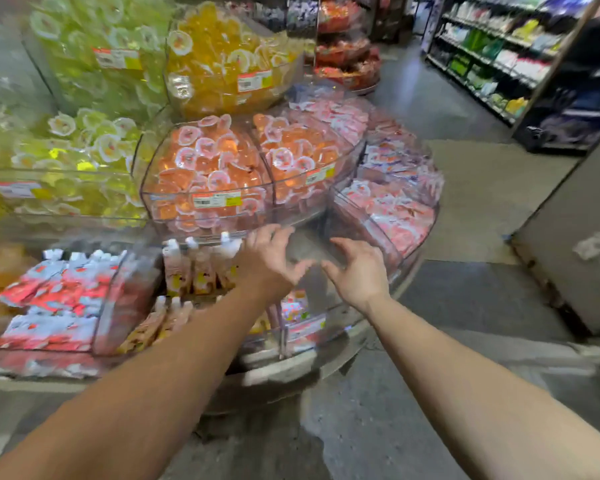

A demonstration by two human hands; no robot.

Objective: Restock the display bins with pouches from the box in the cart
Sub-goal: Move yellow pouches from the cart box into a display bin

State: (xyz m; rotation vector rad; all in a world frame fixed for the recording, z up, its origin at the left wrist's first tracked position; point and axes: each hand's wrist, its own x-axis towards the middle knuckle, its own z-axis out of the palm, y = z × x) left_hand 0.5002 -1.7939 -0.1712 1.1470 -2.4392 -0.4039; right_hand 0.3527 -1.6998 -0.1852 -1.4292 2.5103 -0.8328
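White-capped spouted pouches [201,265] stand upright in a clear bottom-tier display bin [293,336]. Just to their right, the left hand [269,259] and right hand [355,271] hover with fingers spread, holding nothing. Price labels [217,199] are too blurred to read.

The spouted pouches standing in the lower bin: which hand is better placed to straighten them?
Probably the left hand: it hovers open right beside the spouted pouches. The right hand is farther away.
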